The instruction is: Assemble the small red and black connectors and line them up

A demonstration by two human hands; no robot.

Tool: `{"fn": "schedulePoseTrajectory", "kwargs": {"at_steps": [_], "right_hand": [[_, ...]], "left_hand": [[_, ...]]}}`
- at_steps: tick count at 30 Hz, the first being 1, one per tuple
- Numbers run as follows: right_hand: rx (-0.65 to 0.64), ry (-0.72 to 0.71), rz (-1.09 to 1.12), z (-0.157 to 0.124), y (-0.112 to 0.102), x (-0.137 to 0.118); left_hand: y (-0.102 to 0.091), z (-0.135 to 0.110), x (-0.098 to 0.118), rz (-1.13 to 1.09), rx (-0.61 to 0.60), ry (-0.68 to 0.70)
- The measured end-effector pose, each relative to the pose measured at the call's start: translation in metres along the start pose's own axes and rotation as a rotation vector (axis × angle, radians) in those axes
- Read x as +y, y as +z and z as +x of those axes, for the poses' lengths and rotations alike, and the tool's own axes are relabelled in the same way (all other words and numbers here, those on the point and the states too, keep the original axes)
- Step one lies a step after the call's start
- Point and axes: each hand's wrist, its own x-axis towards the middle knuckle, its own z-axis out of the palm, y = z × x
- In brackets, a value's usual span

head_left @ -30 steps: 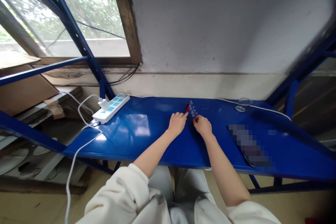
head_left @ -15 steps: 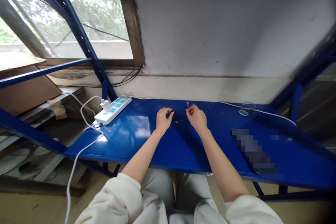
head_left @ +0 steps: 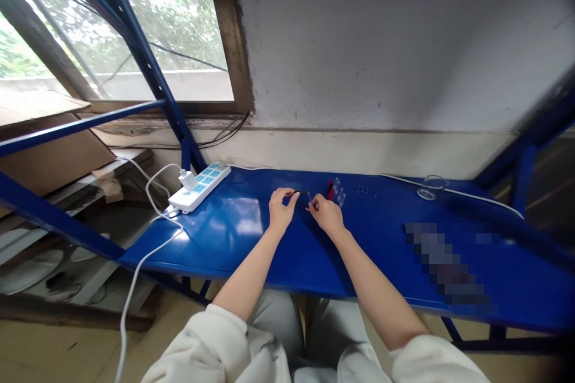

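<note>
Over the middle of the blue metal shelf (head_left: 233, 233), my left hand (head_left: 281, 211) is closed in a pinch on a thin dark stick (head_left: 302, 192) that points right. Close beside it, my right hand (head_left: 327, 214) is closed on a small clear piece I cannot name, right at the stick's tip. Just behind my right hand lies a row of small clear pieces (head_left: 339, 194) with a red item (head_left: 330, 190) beside them. A few tiny dark bits (head_left: 366, 190) lie further right.
A white power strip (head_left: 201, 186) with a plugged-in charger and white cable sits at the shelf's back left. A clear round dish (head_left: 429, 190) and a thin white wire lie at the back right. Blue frame struts cross on the left; a wall stands behind.
Both hands left the row of clear pieces. The left one picked up the thin dark stick and moved left; the right one then came in toward the stick's tip.
</note>
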Motion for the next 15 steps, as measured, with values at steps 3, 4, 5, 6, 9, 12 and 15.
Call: {"fn": "schedulePoseTrajectory", "kwargs": {"at_steps": [3, 4, 5, 6, 9, 12, 15], "right_hand": [[-0.005, -0.017, -0.007, -0.0004, -0.0015, -0.0014], [-0.007, -0.021, -0.011, -0.0004, -0.0014, -0.0015], [-0.009, -0.021, -0.016, -0.0003, -0.0011, -0.0014], [-0.012, -0.02, -0.023, -0.0002, -0.0007, -0.0011], [-0.02, -0.012, -0.041, 0.0003, 0.0008, 0.0], [-0.01, -0.016, -0.045, 0.0006, 0.0025, 0.0013], [0.018, -0.01, -0.039, 0.001, 0.0046, 0.0024]], "left_hand": [[0.0009, -0.0007, -0.001, 0.007, -0.004, 0.02], [0.0007, -0.0007, -0.0015, 0.012, -0.004, 0.031], [0.0003, -0.0007, -0.0018, 0.018, -0.004, 0.046], [0.0, -0.0007, -0.0019, 0.026, -0.006, 0.064], [-0.0012, -0.002, -0.0004, 0.079, -0.04, 0.141], [-0.0019, -0.0045, 0.0035, 0.158, -0.122, 0.235], [-0.0023, -0.0068, 0.0073, 0.216, -0.216, 0.293]]}}
